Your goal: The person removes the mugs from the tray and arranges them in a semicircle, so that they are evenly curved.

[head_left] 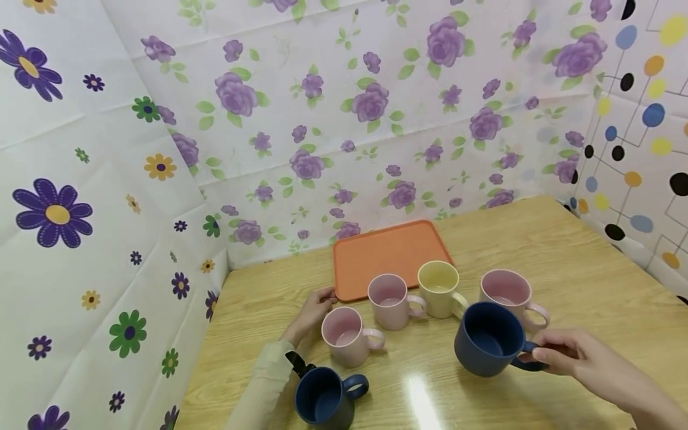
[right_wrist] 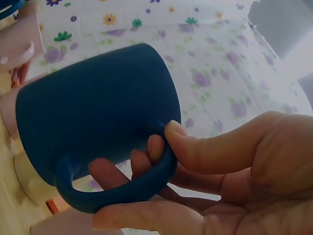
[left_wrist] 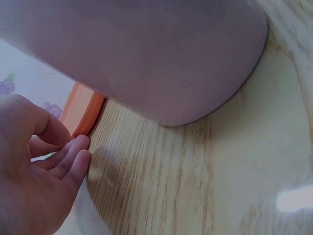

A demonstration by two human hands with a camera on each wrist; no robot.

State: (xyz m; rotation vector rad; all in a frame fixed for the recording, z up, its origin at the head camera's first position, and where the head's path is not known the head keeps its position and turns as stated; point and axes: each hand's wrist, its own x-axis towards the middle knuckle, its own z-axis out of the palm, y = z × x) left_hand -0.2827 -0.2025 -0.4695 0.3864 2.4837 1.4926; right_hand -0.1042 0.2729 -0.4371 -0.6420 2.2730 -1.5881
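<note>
A dark blue mug [head_left: 486, 343] is held off the table by my right hand [head_left: 577, 358], which grips its handle. In the right wrist view, the fingers pass through the handle [right_wrist: 132, 191] and the thumb presses its upper end. My left hand [head_left: 314, 313] is at the near left corner of an orange tray [head_left: 387, 254]; in the left wrist view, thumb and fingers pinch that corner [left_wrist: 85, 110]. A pink mug [head_left: 346, 343] stands beside the left hand, and its wall fills much of the left wrist view. A second dark blue mug [head_left: 325, 400] stands near the left forearm.
Another pink mug [head_left: 389, 307] and a yellow mug [head_left: 438, 292] stand in front of the tray. A further pink mug [head_left: 505, 286] stands behind the held mug, partly hidden. Patterned sheets [head_left: 322, 119] wall the wooden table [head_left: 516, 239] at the back and both sides.
</note>
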